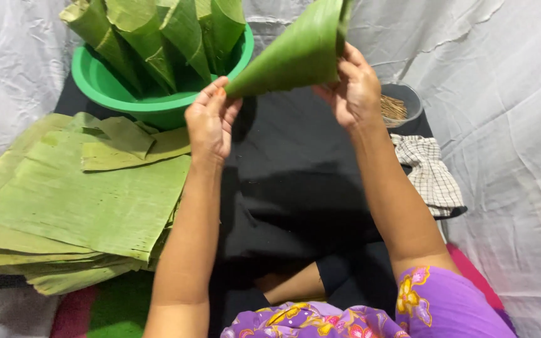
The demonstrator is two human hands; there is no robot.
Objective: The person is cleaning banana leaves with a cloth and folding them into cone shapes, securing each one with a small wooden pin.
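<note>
You hold a rolled banana-leaf cone (295, 53) up in the air over a black cloth (295, 181), your left hand (211, 122) pinching its pointed tip with fingers together and your right hand (353, 87) clamped around the wide open end. Finished cones stand point-down in a green basin (104, 87) just beyond your left hand, a stack of flat leaf sheets (76, 200) lies to the left, and a small bowl of thin sticks (399, 106) sits beside a checked cloth (430, 175) on the right. The leaf looks light, pliant and apt to split along its ribs or spring open; a hold at the overlapping seam near the rim seems safest
</note>
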